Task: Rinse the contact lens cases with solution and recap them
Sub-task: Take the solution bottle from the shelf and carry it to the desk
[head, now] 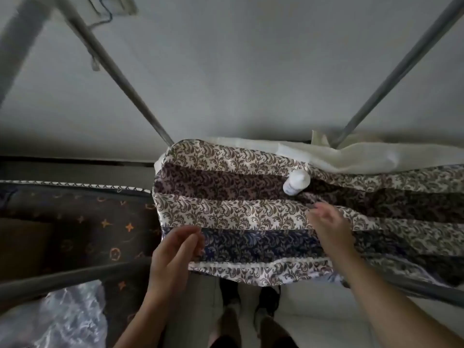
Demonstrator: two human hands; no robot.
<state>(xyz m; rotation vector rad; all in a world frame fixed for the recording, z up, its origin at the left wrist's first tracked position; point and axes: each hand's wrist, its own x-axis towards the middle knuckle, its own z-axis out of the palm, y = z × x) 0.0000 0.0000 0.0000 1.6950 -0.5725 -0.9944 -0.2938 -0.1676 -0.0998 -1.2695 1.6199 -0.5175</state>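
Bottle (296, 182): white, lying tilted on the patterned cloth (238, 209), right of centre frame, just above the right hand. No lens case can be made out.

Left hand (173, 257): lower centre, at the cloth's near edge, fingers loosely curled, holding nothing visible.

Right hand (329, 227): over the cloth, fingers spread and relaxed, blurred, apart from the bottle.

Cream fabric (351, 156): behind the cloth, upper right.

Two grey poles (120, 76): slanting across the upper frame.

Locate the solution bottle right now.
In the head view the white solution bottle lies on its side on the patterned cloth, right of centre, just beyond the right hand and untouched by it.
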